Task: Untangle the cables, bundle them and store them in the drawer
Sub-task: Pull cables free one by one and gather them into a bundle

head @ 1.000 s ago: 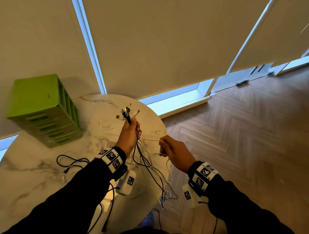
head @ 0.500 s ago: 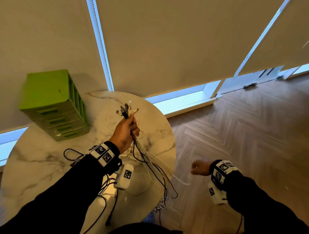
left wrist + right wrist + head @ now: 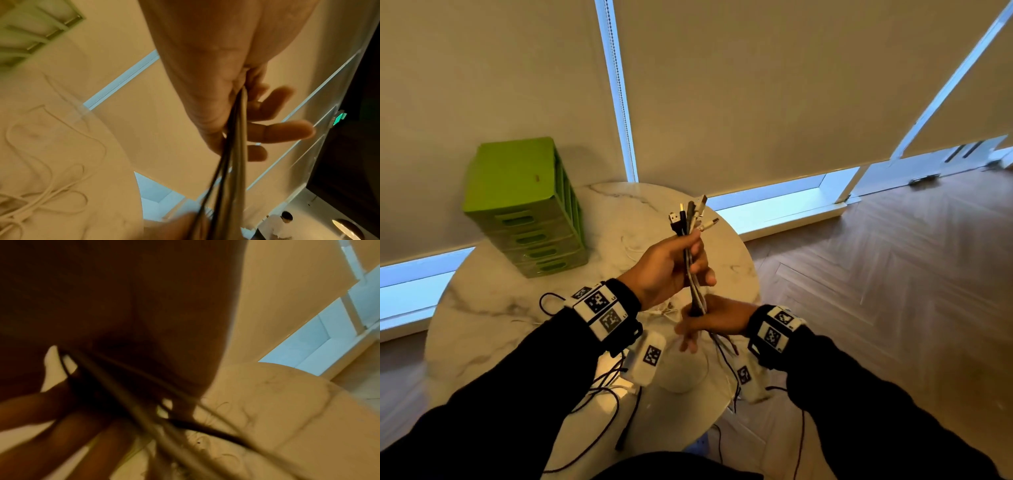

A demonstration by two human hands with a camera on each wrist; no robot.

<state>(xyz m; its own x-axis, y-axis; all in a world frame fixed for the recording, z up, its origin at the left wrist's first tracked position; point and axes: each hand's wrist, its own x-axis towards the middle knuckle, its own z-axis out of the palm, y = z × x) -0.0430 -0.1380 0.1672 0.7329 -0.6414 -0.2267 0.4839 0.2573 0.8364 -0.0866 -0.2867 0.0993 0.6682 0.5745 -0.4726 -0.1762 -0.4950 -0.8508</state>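
My left hand [image 3: 697, 260] holds a bunch of black, grey and white cables [image 3: 690, 253] upright above the round marble table [image 3: 500, 325], their plugs [image 3: 691, 216] fanned out above the fist. In the left wrist view the cables [image 3: 236, 146] run down out of the palm, with the fingertips [image 3: 287, 131] partly stretched. Just below, my right hand [image 3: 698, 325] is wrapped around the same bunch; it is blurred. The strands [image 3: 127, 399] pass through its palm in the right wrist view. Below it the loose ends [image 3: 726, 356] trail over the table's edge.
A green drawer unit [image 3: 527, 205] with all drawers closed stands at the table's back left. Loose white cables [image 3: 41, 203] and a thin black cable [image 3: 548, 301] lie on the tabletop. Window blinds hang behind it; wooden floor [image 3: 876, 291] lies to the right.
My right hand has swung back from out over the floor and taken hold of the bunch just under my left hand. The left hand kept its grip near the plugs.
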